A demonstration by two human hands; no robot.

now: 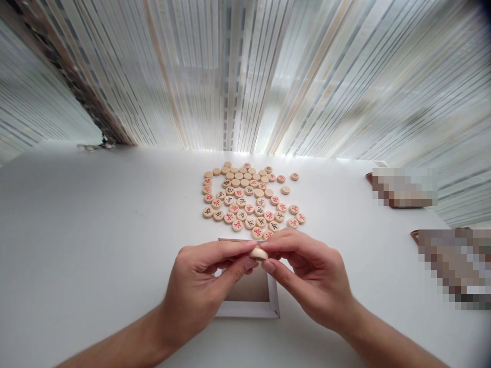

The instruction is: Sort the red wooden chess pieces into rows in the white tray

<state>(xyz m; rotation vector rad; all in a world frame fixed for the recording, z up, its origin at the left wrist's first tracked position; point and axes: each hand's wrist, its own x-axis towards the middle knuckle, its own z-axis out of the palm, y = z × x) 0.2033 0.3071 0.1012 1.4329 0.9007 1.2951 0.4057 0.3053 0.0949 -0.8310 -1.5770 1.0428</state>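
"Where's the round piece (pixel 259 254)?"

"Held up over the far part of the open box (pixel 249 309), tilted, with its smooth pale side toward the top."

"And the hands?"

"Both pinch it. The left hand (pixel 197 278) has thumb and fingertips at its left side, and the right hand (pixel 320 281) grips the right side the same way. The other fingers are curled in."

"What do you see of the box?"

"White walls and a brownish floor. It sits on the white table (pixel 115 245), partly hidden by the hands."

"What's beyond it?"

"A loose spread of wooden discs (pixel 244 182), lying flat. Many carry red or black characters; plain faces gather mostly toward the far side. Some touch, and a few on the right lie apart."

"Anything farther out?"

"On the right, two pixelated objects with brown edges, one far (pixel 406 189) and one nearer (pixel 452 260); I can't tell what they are. Along the far edge hangs a striped curtain (pixel 192 76), with a dark band on the left."
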